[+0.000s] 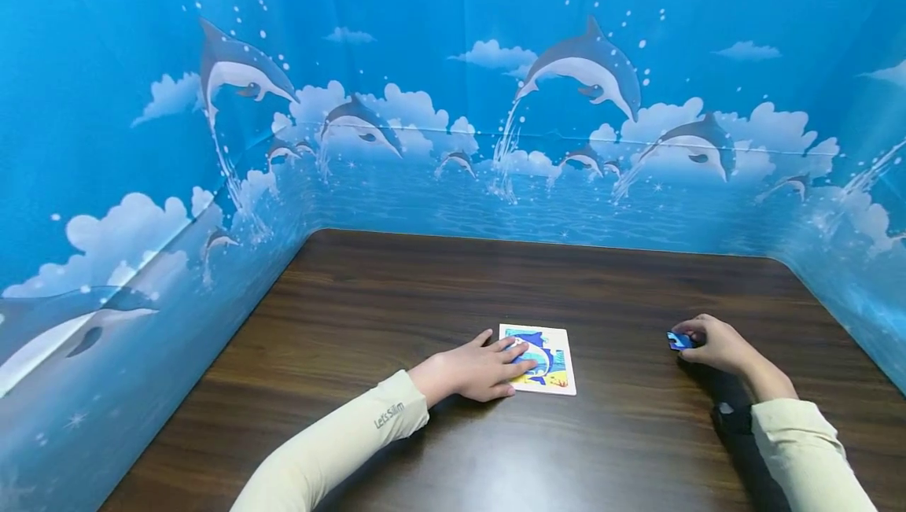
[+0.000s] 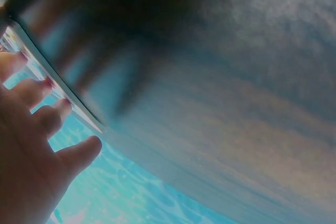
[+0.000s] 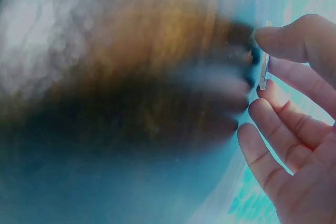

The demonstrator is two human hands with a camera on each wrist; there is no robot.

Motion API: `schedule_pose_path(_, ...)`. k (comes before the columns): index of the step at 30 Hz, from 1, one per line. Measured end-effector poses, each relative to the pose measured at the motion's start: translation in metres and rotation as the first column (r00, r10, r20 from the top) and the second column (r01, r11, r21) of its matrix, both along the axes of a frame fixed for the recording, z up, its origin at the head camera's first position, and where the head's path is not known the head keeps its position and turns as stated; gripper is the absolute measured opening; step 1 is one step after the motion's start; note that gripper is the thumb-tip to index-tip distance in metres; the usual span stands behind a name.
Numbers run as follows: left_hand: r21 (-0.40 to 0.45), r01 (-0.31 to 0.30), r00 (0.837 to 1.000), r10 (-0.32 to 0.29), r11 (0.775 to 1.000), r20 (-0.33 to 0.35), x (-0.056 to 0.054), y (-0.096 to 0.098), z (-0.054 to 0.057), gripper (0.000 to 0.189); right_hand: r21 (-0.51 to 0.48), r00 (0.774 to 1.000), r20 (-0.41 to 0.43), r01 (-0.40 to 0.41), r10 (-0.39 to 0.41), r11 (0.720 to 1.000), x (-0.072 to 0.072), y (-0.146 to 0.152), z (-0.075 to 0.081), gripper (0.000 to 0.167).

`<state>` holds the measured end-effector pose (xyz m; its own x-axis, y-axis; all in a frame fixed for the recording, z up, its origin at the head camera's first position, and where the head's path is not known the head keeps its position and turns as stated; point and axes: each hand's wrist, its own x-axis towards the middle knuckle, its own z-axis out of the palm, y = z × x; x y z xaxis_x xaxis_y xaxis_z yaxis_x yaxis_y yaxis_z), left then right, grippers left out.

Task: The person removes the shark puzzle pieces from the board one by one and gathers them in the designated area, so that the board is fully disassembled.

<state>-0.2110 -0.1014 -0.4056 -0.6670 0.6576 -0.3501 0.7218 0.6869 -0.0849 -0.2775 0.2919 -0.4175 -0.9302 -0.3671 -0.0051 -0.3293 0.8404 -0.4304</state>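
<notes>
A square puzzle board [image 1: 558, 378] with a white border and a dolphin picture lies on the table near the middle of the head view. My left hand [image 1: 476, 370] rests with spread, fairly straight fingers over its left side, covering part of the picture. In the left wrist view the board [image 2: 63, 85] appears edge-on beside the fingers. Well to the right of the board, my right hand [image 1: 722, 348] pinches a small blue puzzle piece [image 1: 678, 341] between thumb and fingers. From the right wrist the piece [image 3: 265, 69] looks thin, close to the tabletop.
The dark wood-grain table [image 1: 425, 284] has rounded far corners. A blue curtain [image 1: 439, 16] printed with dolphins, clouds and water stands along its back and sides. A dark shadow lies below my right wrist.
</notes>
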Motion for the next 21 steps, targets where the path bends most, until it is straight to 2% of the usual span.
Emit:
schedule_pose_path(5,0.001,-0.006,1.000,0.006,1.000,0.006,0.0004,0.0073,-0.0007,0.057,0.014,1.000,0.022,0.000,0.000,1.000,-0.0007,0.0086,0.0039,0.035)
schedule_pose_path(8,0.010,0.013,1.000,-0.012,1.000,-0.004,0.0009,0.0091,-0.0016,0.056,0.026,0.999,0.034,0.006,-0.007,1.000,0.0003,0.0117,0.0046,0.036)
schedule_pose_path(14,0.011,0.006,1.000,-0.006,1.000,-0.024,0.0031,0.0061,-0.0014,0.057,-0.018,0.998,0.063,0.023,-0.022,1.000,0.0009,0.0087,0.0021,0.041)
schedule_pose_path(17,0.027,-0.007,1.000,0.007,1.000,-0.010,0.0032,0.0037,0.0013,0.059,-0.036,0.997,0.072,0.033,-0.030,0.999,-0.0005,0.0063,0.0016,0.043)
schedule_pose_path(21,0.048,-0.020,1.000,0.020,0.999,0.001,0.0011,0.0021,0.0044,0.061,-0.056,0.998,0.050,0.051,-0.048,0.997,0.0003,0.0059,0.0007,0.043)
